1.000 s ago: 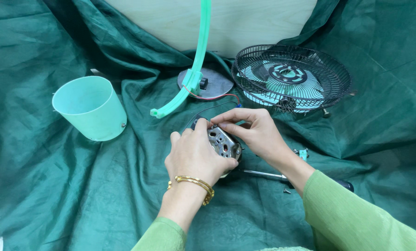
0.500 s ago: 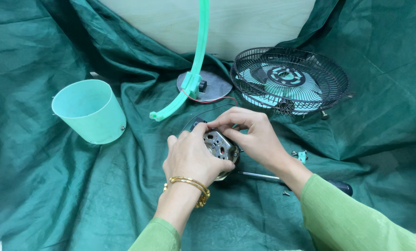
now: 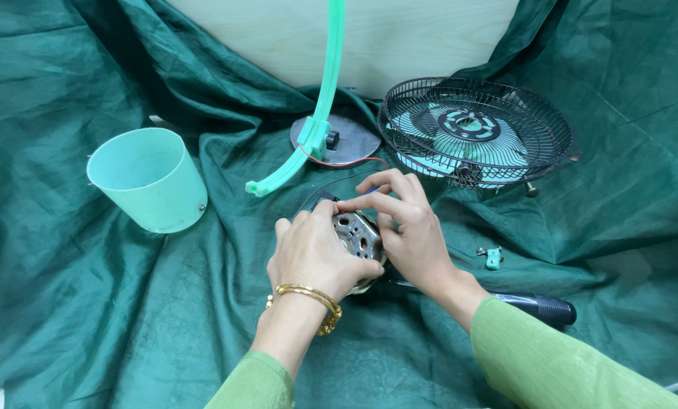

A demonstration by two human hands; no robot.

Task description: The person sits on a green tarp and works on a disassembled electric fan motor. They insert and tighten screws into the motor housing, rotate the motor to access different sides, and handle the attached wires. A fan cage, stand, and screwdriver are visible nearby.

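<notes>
Both hands meet at centre frame over a small fan motor [image 3: 359,236], a dull silver cast-metal housing with round holes in its face, resting on the green cloth [image 3: 89,326] that drapes the counter. The left hand [image 3: 316,254] cups the motor from the near side, fingers wrapped round the body, so it looks held steady against the cloth; a gold bangle [image 3: 308,294] sits at that wrist. The right hand [image 3: 407,227] comes in from the other side, thumb and forefinger pinched narrow at the motor's top edge, on or just at thin dark wires [image 3: 331,185]; what exactly is pinched is too small to tell. Both sleeves are light green. A dark-handled screwdriver [image 3: 536,307] lies just beside the right forearm, shaft running under the wrist, within easy reach. Near it, a small mint plastic clip and a screw [image 3: 492,257] lie loose on the cloth. Farther back right, the black wire fan guard [image 3: 479,129] lies flat with mint blades inside, a round open mesh, well apart from the hands. Behind the motor, a grey round base plate [image 3: 346,144] carries a curved mint plastic stand arm [image 3: 327,91], with a red wire looping off it. Left, a smooth mint plastic tub [image 3: 149,182] lies tilted, mouth up and away. The cloth is shiny and heavily creased, pale wood showing at the top.
</notes>
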